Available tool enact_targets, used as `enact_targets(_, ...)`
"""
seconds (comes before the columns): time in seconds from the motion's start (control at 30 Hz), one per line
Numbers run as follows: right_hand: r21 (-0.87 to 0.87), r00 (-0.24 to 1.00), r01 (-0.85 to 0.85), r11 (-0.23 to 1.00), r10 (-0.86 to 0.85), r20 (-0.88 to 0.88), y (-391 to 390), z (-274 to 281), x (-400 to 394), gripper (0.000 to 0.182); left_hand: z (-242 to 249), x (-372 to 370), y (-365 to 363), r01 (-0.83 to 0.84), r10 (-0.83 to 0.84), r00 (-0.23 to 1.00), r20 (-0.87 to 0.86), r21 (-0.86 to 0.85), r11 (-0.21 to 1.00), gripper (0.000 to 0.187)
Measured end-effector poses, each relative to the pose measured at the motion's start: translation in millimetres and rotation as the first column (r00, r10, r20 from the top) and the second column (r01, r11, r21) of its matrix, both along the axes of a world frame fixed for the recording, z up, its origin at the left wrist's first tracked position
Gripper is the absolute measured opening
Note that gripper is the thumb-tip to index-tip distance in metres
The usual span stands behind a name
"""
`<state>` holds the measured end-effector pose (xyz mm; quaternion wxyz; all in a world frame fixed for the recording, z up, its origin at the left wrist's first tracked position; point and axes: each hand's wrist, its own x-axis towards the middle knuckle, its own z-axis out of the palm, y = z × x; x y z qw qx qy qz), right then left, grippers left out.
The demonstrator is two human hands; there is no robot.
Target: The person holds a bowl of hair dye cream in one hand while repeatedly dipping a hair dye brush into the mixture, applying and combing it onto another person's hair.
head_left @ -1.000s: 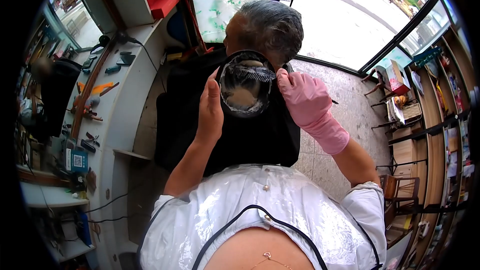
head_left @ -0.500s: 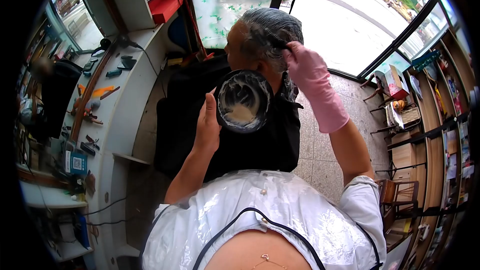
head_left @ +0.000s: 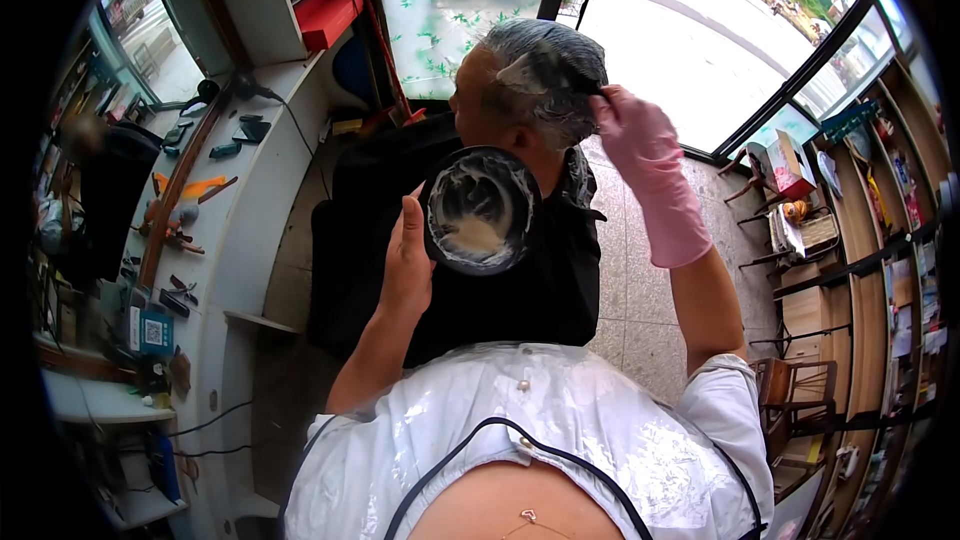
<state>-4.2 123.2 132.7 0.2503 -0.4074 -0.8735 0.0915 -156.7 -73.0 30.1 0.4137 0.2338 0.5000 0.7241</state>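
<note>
My left hand is bare and grips a black bowl by its left side, thumb up along the rim. Cream-coloured paste lies in the bottom and is smeared over its inner wall. My right hand wears a pink glove and is closed around a dark tinting brush, mostly hidden by fingers and hair. The brush is at the back of a seated person's grey hair, which looks wet and slicked with paste. A black cape covers the person, and the bowl is held just behind their shoulder.
On the left, a white counter carries clips, tools and a cable below a mirror. A red box sits on a shelf. Chairs and wooden shelving line the right side. Glass doors are ahead.
My right hand has drawn the brush rightward, toward the back of the head. The bowl in my left hand has shifted slightly left and down. A pale streak shows on the hair.
</note>
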Motion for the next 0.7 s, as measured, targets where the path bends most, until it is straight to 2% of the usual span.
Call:
enact_targets(0.03,0.104,0.999,0.006,0.995,-0.003,-0.037,7.0,-4.2,6.6,0.026,1.9,1.2,0.2,-0.014,0.014,1.000,0.007,0.012,1.000,0.075)
enact_targets(0.07,0.103,0.999,0.006,0.995,-0.002,-0.033,3.9,-4.8,6.9,0.026,2.3,1.6,-0.1,-0.027,0.027,1.000,0.014,0.023,0.999,0.074)
enact_targets(0.13,-0.011,0.998,-0.034,0.999,0.033,-0.052,-8.9,-3.7,2.8,0.023,-4.3,-3.4,-0.6,-0.008,0.008,1.000,0.011,0.005,1.000,0.075)
enact_targets(0.17,0.129,0.989,-0.111,0.985,0.123,-0.088,-6.2,-20.2,-2.1,0.022,-6.8,-5.8,-0.8,0.011,-0.011,1.000,0.005,-0.013,1.000,0.075)
enact_targets(0.27,0.235,0.993,-0.117,0.965,0.114,0.029,-5.7,-35.1,-9.8,0.020,-7.7,-7.9,-1.0,0.020,-0.020,1.000,0.005,-0.019,1.000,0.075)
enact_targets(0.33,0.235,0.995,-0.099,0.967,0.102,-0.002,7.3,-30.9,1.7,0.022,-7.7,-7.7,-1.4,0.005,-0.005,1.000,0.014,-0.025,1.000,0.076)
enact_targets(0.4,0.311,0.990,-0.052,0.949,0.089,-0.106,12.6,-26.7,13.5,0.021,-7.1,-6.4,-0.6,-0.015,0.015,1.000,0.027,-0.027,1.000,0.076)
enact_targets(0.47,0.288,0.986,-0.082,0.954,0.120,-0.118,11.1,-25.2,14.6,0.022,-8.0,-7.2,-0.6,-0.010,0.011,0.999,0.034,-0.033,0.999,0.077)
enact_targets(0.57,0.201,0.993,-0.120,0.972,0.122,0.002,-4.7,-28.8,-0.8,0.021,-7.3,-8.3,-1.2,0.010,-0.009,0.999,0.033,-0.048,0.999,0.077)
enact_targets(0.6,0.271,0.992,-0.129,0.954,0.121,0.046,-2.6,-36.4,-3.6,0.022,-6.5,-8.7,-1.5,0.016,-0.015,0.999,0.031,-0.052,0.999,0.077)
enact_targets(0.7,0.327,0.991,-0.082,0.941,0.113,-0.077,9.5,-34.3,3.4,0.022,-5.5,-8.3,-1.1,-0.027,0.029,0.999,0.032,-0.078,0.997,0.076)
